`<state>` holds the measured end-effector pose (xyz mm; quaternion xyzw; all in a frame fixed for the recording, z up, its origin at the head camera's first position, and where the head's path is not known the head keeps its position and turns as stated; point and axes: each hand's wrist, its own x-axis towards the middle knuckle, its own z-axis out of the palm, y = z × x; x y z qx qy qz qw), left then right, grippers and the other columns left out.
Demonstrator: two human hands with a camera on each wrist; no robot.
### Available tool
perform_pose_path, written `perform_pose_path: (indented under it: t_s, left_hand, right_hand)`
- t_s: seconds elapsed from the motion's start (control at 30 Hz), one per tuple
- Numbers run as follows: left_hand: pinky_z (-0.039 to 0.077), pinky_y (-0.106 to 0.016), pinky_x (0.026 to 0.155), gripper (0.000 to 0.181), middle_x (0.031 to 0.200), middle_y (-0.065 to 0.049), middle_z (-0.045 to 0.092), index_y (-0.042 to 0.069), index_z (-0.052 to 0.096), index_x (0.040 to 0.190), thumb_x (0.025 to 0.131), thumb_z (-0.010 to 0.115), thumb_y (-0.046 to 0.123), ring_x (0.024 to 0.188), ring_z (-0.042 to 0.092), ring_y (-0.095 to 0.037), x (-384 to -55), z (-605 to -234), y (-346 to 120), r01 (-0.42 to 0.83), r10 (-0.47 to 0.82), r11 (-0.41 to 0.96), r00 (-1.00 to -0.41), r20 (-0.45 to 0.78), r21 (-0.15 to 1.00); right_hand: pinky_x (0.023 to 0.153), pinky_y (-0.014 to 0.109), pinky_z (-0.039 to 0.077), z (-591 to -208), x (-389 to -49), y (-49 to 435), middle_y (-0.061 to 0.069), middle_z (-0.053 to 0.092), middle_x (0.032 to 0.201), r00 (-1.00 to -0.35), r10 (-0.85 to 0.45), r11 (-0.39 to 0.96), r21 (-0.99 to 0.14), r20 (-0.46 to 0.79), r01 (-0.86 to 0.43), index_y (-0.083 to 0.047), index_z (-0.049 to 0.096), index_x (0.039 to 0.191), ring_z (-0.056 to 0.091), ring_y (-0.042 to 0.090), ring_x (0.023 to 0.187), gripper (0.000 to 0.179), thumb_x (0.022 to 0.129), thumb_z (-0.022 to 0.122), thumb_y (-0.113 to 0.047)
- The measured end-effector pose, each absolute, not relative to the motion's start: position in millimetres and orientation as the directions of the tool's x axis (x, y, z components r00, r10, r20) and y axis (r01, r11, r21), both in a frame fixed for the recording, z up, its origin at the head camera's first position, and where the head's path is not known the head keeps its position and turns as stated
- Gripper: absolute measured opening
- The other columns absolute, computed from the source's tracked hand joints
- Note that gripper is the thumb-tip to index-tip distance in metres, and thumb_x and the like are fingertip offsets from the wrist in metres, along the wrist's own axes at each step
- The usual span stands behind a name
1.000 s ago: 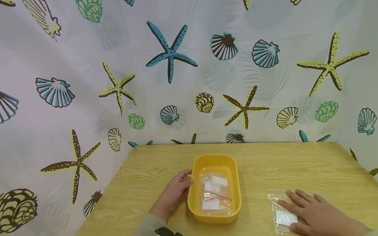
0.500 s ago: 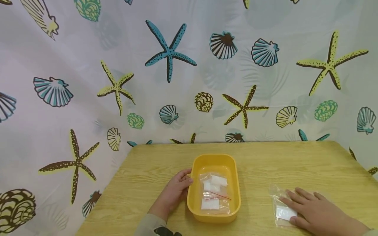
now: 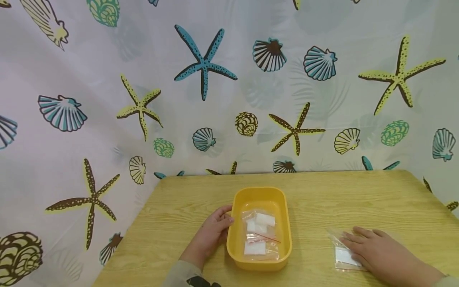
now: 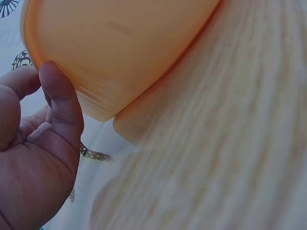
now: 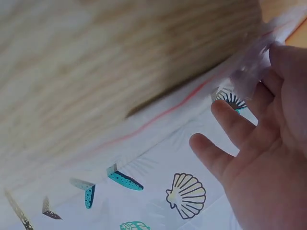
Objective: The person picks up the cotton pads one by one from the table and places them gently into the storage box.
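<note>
A yellow plastic container (image 3: pixel 287 239) stands on the table; several clear zip bags with white pieces (image 3: pixel 255 248) lie in it. My left hand (image 3: pixel 211 233) holds the container's left side, thumb and fingers at the rim; the left wrist view shows the thumb (image 4: pixel 60 91) right there. To the right, my right hand (image 3: pixel 383 253) rests over another clear zip bag (image 3: pixel 344 265) with a white piece inside, hiding its right part. In the right wrist view this bag's red seal line (image 5: pixel 165 112) runs toward the thumb, and the outer fingers (image 5: pixel 211 153) extend nearly straight.
The wood-grain table (image 3: pixel 201 189) reaches back to a white curtain (image 3: pixel 229 139) printed with starfish and shells. The curtain also hangs along the left and right sides. A light sleeve (image 3: pixel 183 275) covers the left forearm.
The right-hand bag has slid slightly away from the person and turned a little, with my right hand moving along and covering more of the white piece. My left hand and the container have stayed put.
</note>
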<state>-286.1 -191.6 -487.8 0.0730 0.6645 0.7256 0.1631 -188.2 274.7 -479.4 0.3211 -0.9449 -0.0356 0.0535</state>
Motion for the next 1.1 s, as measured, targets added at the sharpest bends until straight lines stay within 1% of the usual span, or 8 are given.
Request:
perform_pose_path:
  t_s: [0.13,0.27,0.43,0.63,0.77,0.87,1.03,1.1]
  left_hand:
    - [0.057,-0.032,0.079,0.052,0.111,-0.017,0.056,0.005,0.04,0.152,0.103,0.057,0.014,0.09,0.062,-0.02,-286,-488,-192,-0.14,0.334,-0.069,-0.936,-0.11,0.988]
    - [0.057,-0.032,0.078,0.052,0.111,-0.016,0.057,0.007,0.041,0.151,0.103,0.058,0.014,0.09,0.062,-0.019,-286,-488,-193,-0.151,0.333,-0.072,-0.935,-0.118,0.986]
    - [0.057,-0.032,0.08,0.053,0.112,-0.016,0.057,0.008,0.042,0.151,0.102,0.06,0.016,0.091,0.063,-0.02,-286,-489,-193,-0.153,0.326,-0.067,-0.937,-0.124,0.986]
    - [0.057,-0.032,0.08,0.055,0.11,-0.014,0.058,0.007,0.042,0.151,0.101,0.063,0.019,0.091,0.062,-0.02,-286,-488,-193,-0.149,0.322,-0.064,-0.939,-0.121,0.987]
    - [0.057,-0.032,0.08,0.056,0.11,-0.013,0.058,0.008,0.042,0.151,0.101,0.064,0.02,0.09,0.062,-0.02,-286,-488,-193,-0.148,0.323,-0.059,-0.938,-0.121,0.987]
    - [0.057,-0.032,0.079,0.056,0.11,-0.013,0.058,0.008,0.042,0.151,0.101,0.064,0.021,0.09,0.062,-0.02,-286,-488,-193,-0.15,0.324,-0.058,-0.938,-0.123,0.987]
    - [0.057,-0.032,0.078,0.057,0.109,-0.014,0.058,0.007,0.041,0.151,0.101,0.064,0.021,0.089,0.062,-0.02,-287,-489,-193,-0.148,0.327,-0.064,-0.938,-0.119,0.987]
    - [0.057,-0.032,0.078,0.056,0.11,-0.014,0.058,0.007,0.041,0.151,0.101,0.063,0.019,0.09,0.062,-0.019,-287,-489,-194,-0.146,0.328,-0.068,-0.938,-0.116,0.987]
  right_hand:
    - [0.091,0.052,0.052,-478,-192,272,-0.003,0.063,0.136,-0.763,-0.64,0.765,0.169,0.09,-0.622,-0.017,0.061,0.142,0.059,0.029,0.123,0.043,0.101,0.061,-0.03]
    - [0.092,0.051,0.052,-475,-195,270,-0.004,0.067,0.129,-0.733,-0.667,0.742,0.21,0.135,-0.637,-0.018,0.067,0.135,0.06,0.027,0.12,0.037,0.099,0.066,-0.027]
    - [0.092,0.051,0.051,-470,-198,264,-0.007,0.07,0.121,-0.715,-0.67,0.743,0.205,0.203,-0.638,-0.018,0.072,0.128,0.062,0.027,0.119,0.033,0.096,0.068,-0.027]
    - [0.094,0.051,0.051,-462,-201,253,-0.007,0.071,0.121,-0.721,-0.646,0.763,0.192,0.251,-0.617,-0.018,0.072,0.127,0.062,0.027,0.118,0.034,0.095,0.07,-0.028]
    - [0.093,0.051,0.051,-459,-203,243,-0.007,0.071,0.12,-0.69,-0.652,0.756,0.192,0.316,-0.626,-0.018,0.074,0.124,0.062,0.029,0.119,0.033,0.093,0.072,-0.027]
    - [0.093,0.051,0.051,-457,-206,236,-0.006,0.072,0.12,-0.671,-0.658,0.748,0.192,0.341,-0.636,-0.018,0.075,0.123,0.062,0.029,0.119,0.032,0.092,0.072,-0.027]
    - [0.095,0.052,0.05,-452,-209,225,-0.005,0.071,0.121,-0.681,-0.647,0.757,0.18,0.343,-0.628,-0.017,0.074,0.124,0.061,0.029,0.12,0.031,0.094,0.07,-0.027]
    - [0.096,0.052,0.05,-449,-211,220,-0.004,0.071,0.123,-0.696,-0.633,0.769,0.17,0.339,-0.616,-0.018,0.074,0.125,0.06,0.029,0.121,0.032,0.095,0.068,-0.027]
